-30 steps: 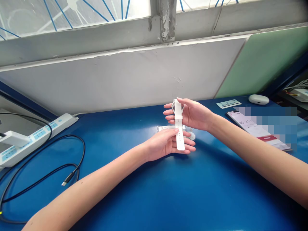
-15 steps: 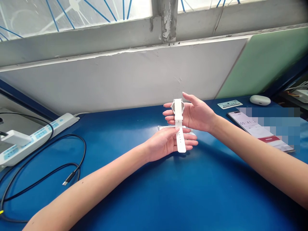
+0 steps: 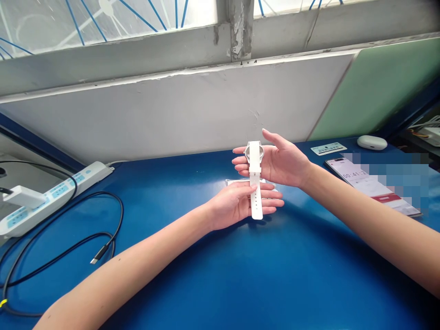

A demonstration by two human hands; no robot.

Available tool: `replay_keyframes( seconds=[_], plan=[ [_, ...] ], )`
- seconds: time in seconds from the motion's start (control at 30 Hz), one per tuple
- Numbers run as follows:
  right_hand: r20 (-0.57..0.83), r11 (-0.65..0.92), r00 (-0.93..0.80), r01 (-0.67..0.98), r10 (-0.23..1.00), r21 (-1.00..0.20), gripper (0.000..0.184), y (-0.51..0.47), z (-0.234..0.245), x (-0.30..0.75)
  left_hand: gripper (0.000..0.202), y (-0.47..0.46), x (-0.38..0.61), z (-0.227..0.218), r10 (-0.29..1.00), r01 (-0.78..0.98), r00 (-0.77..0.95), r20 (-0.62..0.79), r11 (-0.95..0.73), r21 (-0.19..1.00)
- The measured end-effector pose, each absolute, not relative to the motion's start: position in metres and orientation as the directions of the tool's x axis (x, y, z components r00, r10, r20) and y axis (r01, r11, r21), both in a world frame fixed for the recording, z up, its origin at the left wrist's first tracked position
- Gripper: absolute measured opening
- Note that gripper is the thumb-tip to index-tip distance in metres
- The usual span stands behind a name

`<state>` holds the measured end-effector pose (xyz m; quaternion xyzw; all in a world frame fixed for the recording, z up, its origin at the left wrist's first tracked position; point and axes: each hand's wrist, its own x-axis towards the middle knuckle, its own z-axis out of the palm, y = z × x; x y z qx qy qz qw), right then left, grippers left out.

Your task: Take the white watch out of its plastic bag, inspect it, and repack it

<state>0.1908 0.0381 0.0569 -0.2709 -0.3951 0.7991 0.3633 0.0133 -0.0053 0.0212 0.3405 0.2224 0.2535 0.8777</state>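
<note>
A white wristwatch (image 3: pixel 255 158) is stretched lengthwise across my hands, its back and strap facing me. My left hand (image 3: pixel 233 201), palm up, pinches the hole-punched strap end between its thumb and the fingers spread beneath. Behind the watch case, my right hand (image 3: pixel 278 162) is open, with fingers extended and thumb raised clear. The case appears to rest against those fingers. Partly hidden under the hands, a clear plastic-looking item (image 3: pixel 231 182) lies on the blue table (image 3: pixel 192 275).
At left are a white power strip (image 3: pixel 79 176) with a plugged-in white adapter (image 3: pixel 24 197) and a looped black cable (image 3: pixel 121 215). On the right lie a phone (image 3: pixel 357 176), a small card (image 3: pixel 329 149) and a white earbud case (image 3: pixel 371 142). A wall panel (image 3: pixel 172 114) stands behind.
The strap's free end has swung slightly to the left. My right hand has shifted a little, its thumb slightly higher. My left hand keeps its pinch on the strap.
</note>
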Motion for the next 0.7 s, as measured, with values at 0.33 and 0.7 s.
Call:
replay_keyframes(
  seconds=[0.33, 0.7],
  plan=[
    [-0.162, -0.413, -0.564, -0.353, 0.810, -0.839, 0.050, 0.0385, 0.0603, 0.1931, 0.025, -0.0054, 0.0127, 0.0185, 0.570, -0.301, 0.799, -0.192, 0.656, 0.692],
    [-0.124, -0.329, -0.592, -0.252, 0.796, -0.910, 0.031, 0.0428, 0.0599, 0.2015, 0.023, -0.0060, 0.0131, 0.0206, 0.589, -0.305, 0.787, -0.183, 0.629, 0.715]
  ],
)
